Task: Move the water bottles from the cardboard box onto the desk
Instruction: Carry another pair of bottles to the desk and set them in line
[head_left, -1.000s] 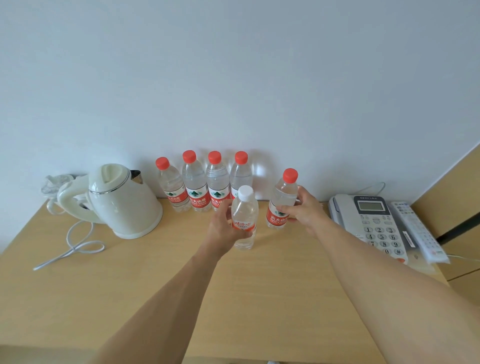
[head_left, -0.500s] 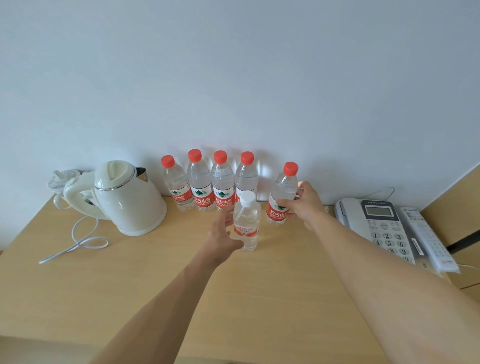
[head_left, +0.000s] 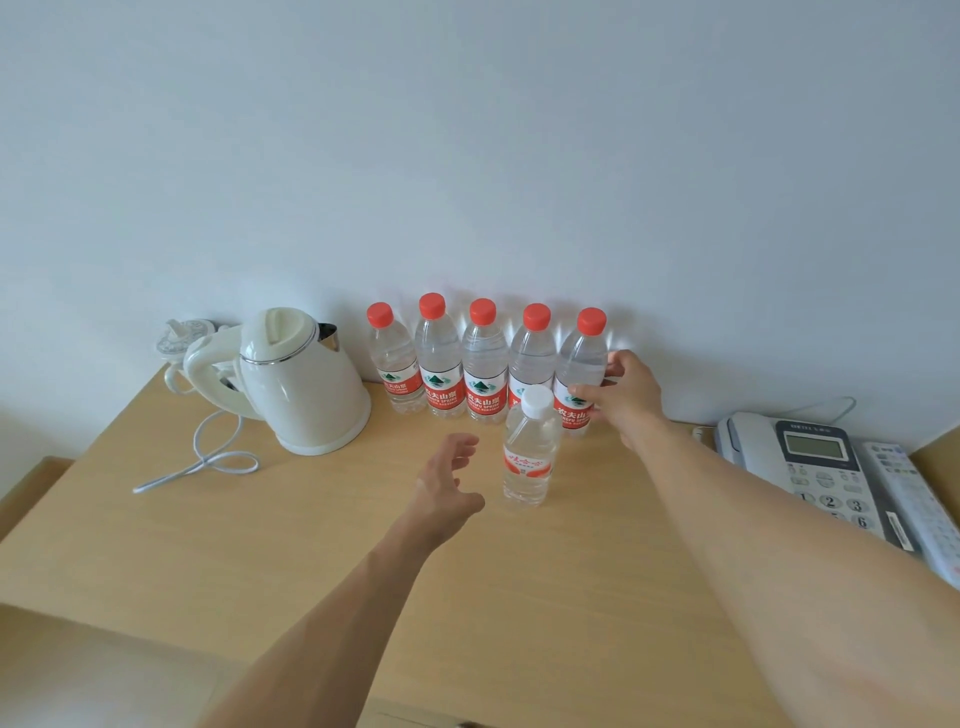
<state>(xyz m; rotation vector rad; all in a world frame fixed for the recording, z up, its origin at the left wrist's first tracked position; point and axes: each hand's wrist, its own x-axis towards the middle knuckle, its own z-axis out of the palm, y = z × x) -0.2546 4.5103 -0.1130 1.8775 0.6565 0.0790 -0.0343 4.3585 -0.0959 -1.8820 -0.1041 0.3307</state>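
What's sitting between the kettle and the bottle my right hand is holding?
Four red-capped bottles stand in a row between the kettle and the held bottle, seen from the head view.

You face a plain pale wall (head_left: 467, 130), lit evenly by soft light with no hard shadows. Below it runs a light wood worktop (head_left: 311, 545), its back edge meeting the wall. At your left on the worktop stands a cream electric kettle (head_left: 301, 384), its white cord (head_left: 208, 457) looped in front of it. At your right lies a grey desk telephone (head_left: 810, 462) with a white remote control (head_left: 914, 499) just beside it.
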